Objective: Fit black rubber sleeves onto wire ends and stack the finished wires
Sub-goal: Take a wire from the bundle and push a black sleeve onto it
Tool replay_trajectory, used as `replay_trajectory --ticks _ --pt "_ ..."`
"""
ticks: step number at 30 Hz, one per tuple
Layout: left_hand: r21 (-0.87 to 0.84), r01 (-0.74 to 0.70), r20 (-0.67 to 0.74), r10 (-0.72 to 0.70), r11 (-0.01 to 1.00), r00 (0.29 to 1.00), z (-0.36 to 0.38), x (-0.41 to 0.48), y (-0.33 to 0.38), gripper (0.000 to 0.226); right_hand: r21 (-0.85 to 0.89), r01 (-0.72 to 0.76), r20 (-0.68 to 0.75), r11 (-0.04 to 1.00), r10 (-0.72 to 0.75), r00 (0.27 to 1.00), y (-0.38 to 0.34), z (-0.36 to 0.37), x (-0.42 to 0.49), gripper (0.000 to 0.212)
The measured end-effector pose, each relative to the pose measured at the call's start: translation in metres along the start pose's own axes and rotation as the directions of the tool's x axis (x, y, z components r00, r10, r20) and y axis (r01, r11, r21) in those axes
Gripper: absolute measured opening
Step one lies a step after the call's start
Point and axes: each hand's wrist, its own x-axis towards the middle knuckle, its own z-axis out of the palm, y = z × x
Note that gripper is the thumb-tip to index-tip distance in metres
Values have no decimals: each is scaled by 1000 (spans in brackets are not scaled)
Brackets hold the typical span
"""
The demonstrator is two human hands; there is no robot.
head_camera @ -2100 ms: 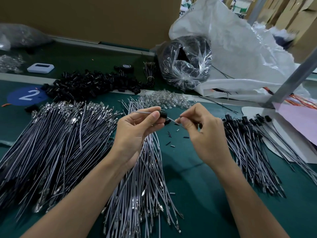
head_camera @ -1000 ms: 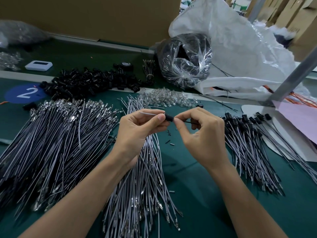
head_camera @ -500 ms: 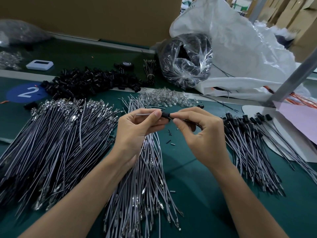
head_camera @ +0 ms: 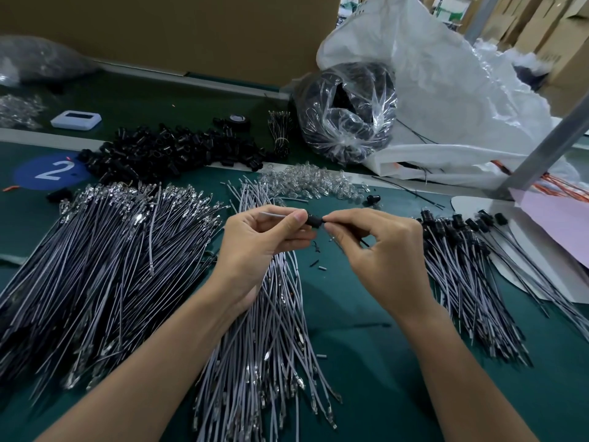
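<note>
At 9 o'clock of centre, pinching grey wire (head_camera: pixel 272 215) and black rubber sleeve (head_camera: pixel 314 220) between thumb and forefinger of left hand (head_camera: pixel 261 247). Closed the gap seen two seconds back: now butting right hand (head_camera: pixel 379 250), pinched on thin dark strand (head_camera: pixel 365 243), against sleeve's 3 o'clock end. Judged nearly seated; then onto finished stack (head_camera: pixel 462 260), 3 o'clock on desk (head_camera: pixel 350 346).
</note>
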Motion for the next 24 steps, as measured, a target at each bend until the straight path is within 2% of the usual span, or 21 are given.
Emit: replay_trajectory --ticks 14,24 --pt "-15 -108 -20 108 994 994 3 -3 -1 8 77 -143 -34 987 146 989 -8 6 -1 6" --pt "6 -145 -13 145 989 989 6 -5 -1 10 93 -140 -30 986 143 989 -6 6 -4 8"
